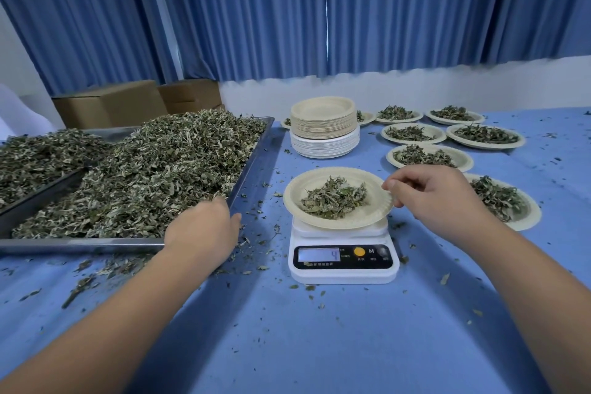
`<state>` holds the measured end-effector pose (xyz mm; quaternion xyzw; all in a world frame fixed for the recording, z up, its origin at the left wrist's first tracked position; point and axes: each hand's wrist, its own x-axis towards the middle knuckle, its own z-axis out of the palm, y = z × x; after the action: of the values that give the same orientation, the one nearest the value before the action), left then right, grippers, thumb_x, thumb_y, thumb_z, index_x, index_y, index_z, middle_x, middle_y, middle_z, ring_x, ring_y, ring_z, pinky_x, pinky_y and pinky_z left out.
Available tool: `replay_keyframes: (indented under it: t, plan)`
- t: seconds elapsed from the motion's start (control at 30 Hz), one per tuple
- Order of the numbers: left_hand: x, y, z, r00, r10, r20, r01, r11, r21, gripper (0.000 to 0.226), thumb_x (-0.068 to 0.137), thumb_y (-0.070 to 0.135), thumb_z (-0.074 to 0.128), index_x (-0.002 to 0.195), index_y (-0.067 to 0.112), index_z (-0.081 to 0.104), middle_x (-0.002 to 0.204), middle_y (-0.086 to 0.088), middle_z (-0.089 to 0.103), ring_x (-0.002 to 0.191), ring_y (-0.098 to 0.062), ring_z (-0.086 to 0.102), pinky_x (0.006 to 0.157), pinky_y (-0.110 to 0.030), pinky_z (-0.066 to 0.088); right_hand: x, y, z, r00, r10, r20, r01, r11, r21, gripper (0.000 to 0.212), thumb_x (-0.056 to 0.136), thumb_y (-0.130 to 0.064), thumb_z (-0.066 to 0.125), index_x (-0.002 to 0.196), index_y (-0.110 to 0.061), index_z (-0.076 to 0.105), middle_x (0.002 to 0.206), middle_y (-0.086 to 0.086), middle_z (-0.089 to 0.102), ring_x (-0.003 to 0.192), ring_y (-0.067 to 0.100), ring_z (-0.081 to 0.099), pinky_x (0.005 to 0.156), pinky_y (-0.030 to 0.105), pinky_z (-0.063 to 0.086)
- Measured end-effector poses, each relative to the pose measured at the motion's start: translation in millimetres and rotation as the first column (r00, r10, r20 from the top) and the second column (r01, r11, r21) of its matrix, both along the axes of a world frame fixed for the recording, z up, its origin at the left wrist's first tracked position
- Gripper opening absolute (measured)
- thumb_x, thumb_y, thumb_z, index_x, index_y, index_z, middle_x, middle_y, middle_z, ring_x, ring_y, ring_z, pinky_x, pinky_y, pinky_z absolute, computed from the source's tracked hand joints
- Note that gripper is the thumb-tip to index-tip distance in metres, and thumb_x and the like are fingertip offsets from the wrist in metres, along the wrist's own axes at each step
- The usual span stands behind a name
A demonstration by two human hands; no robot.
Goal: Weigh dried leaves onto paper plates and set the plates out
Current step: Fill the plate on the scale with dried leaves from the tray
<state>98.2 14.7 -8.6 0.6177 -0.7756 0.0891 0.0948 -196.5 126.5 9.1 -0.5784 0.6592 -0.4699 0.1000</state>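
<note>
Paper plate (295,198) with small heap of leaves (332,201) sits on white scale (343,269), display reads 4. Your right hand (438,198) pinches plate's right rim. Your left hand (204,227) rests at near right corner of tray (80,246), fingers hidden among loose leaves; cannot tell if it grasps any. Filled plates (463,160) lie beyond right hand, empty stack (323,134) behind scale.

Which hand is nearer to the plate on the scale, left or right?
Right. The right hand pinches the right rim of the plate on the scale. The left hand is apart from it, to its left, at the corner of the tray.
</note>
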Motion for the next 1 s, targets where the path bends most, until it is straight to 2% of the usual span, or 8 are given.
replay_keyframes:
  t: [0.1, 0.17, 0.27, 0.37, 0.5, 0.63, 0.87, 1.0]
  plan:
    - [6, -3, 1, 0.997, -0.004, -0.079, 0.004, 1.000, 0.004, 0.042, 0.098, 0.051, 0.039, 0.083, 0.013, 0.045, 0.072, -0.002, 0.053, 0.065, -0.023, 0.055, 0.056, -0.032, 0.045, -1, 1, 0, 1.000, 0.003, 0.008, -0.003, 1.000, 0.001, 0.022, 0.090, -0.018, 0.061, 0.075, -0.029, 0.071, 0.064, 0.000, 0.067, 0.042, 0.008, 0.042, 0.044, 0.021, 0.038]
    - [10, -5, 3, 0.991, 0.002, -0.136, 0.000, 1.000, 0.018, 0.047, 0.097, 0.056, 0.039, 0.076, 0.014, 0.049, 0.068, -0.004, 0.054, 0.061, -0.021, 0.054, 0.053, -0.029, 0.040, 0, 1, 0, 1.000, 0.006, 0.019, -0.006, 1.000, -0.002, 0.022, 0.090, -0.016, 0.061, 0.075, -0.028, 0.071, 0.063, -0.003, 0.067, 0.041, 0.007, 0.042, 0.042, 0.018, 0.037]
    - [14, -5, 7, 0.976, 0.007, -0.217, -0.002, 1.000, 0.024, 0.054, 0.094, 0.060, 0.040, 0.074, 0.013, 0.056, 0.058, -0.004, 0.055, 0.053, -0.020, 0.053, 0.047, -0.026, 0.035, 1, 1, 1, 1.000, 0.004, 0.018, -0.004, 1.000, 0.000, 0.022, 0.090, -0.016, 0.060, 0.075, -0.027, 0.071, 0.062, -0.006, 0.066, 0.041, 0.005, 0.042, 0.042, 0.016, 0.037]
    - [17, -5, 9, 0.953, 0.000, -0.301, 0.003, 1.000, 0.011, 0.051, 0.091, 0.061, 0.047, 0.070, 0.015, 0.053, 0.054, -0.002, 0.053, 0.050, -0.019, 0.051, 0.046, -0.025, 0.032, 2, 1, 1, 1.000, 0.002, 0.012, -0.002, 1.000, 0.005, 0.021, 0.090, -0.015, 0.060, 0.075, -0.026, 0.071, 0.060, -0.007, 0.066, 0.041, 0.006, 0.041, 0.043, 0.017, 0.037]
    - [21, -5, 13, 0.942, -0.025, -0.334, 0.010, 0.999, -0.046, 0.044, 0.091, 0.054, 0.055, 0.071, 0.015, 0.056, 0.054, -0.003, 0.057, 0.048, -0.018, 0.051, 0.044, -0.025, 0.032, 2, 1, 0, 1.000, -0.006, 0.004, 0.006, 1.000, 0.014, 0.021, 0.091, -0.017, 0.061, 0.075, -0.027, 0.071, 0.061, -0.005, 0.066, 0.044, 0.009, 0.043, 0.046, 0.023, 0.040]
    - [26, -10, 16, 0.922, -0.018, -0.387, 0.007, 1.000, -0.028, 0.042, 0.091, 0.048, 0.060, 0.074, 0.010, 0.060, 0.050, -0.003, 0.054, 0.040, -0.015, 0.042, 0.040, -0.023, 0.026, 1, 1, 0, 1.000, -0.011, 0.008, 0.011, 1.000, 0.012, 0.021, 0.091, -0.018, 0.061, 0.075, -0.028, 0.071, 0.061, -0.009, 0.066, 0.043, 0.006, 0.044, 0.044, 0.018, 0.039]
    - [27, -16, 26, 0.892, -0.068, -0.448, 0.037, 0.996, -0.079, 0.040, 0.089, 0.050, 0.061, 0.068, 0.015, 0.058, 0.039, 0.004, 0.051, 0.032, -0.007, 0.045, 0.039, -0.020, 0.029, 2, 1, 1, 1.000, -0.015, -0.008, 0.015, 1.000, 0.008, 0.021, 0.091, -0.017, 0.061, 0.076, -0.027, 0.071, 0.060, -0.012, 0.065, 0.043, 0.005, 0.044, 0.043, 0.016, 0.039]
    - [16, -17, 45, 0.871, -0.143, -0.470, 0.066, 0.982, -0.175, 0.040, 0.088, 0.053, 0.060, 0.068, 0.019, 0.058, 0.046, 0.003, 0.056, 0.036, -0.009, 0.048, 0.039, -0.019, 0.031, 2, 2, 1, 1.000, -0.018, -0.002, 0.018, 1.000, 0.005, 0.022, 0.091, -0.017, 0.060, 0.075, -0.028, 0.070, 0.059, -0.012, 0.065, 0.043, 0.007, 0.043, 0.042, 0.016, 0.038]
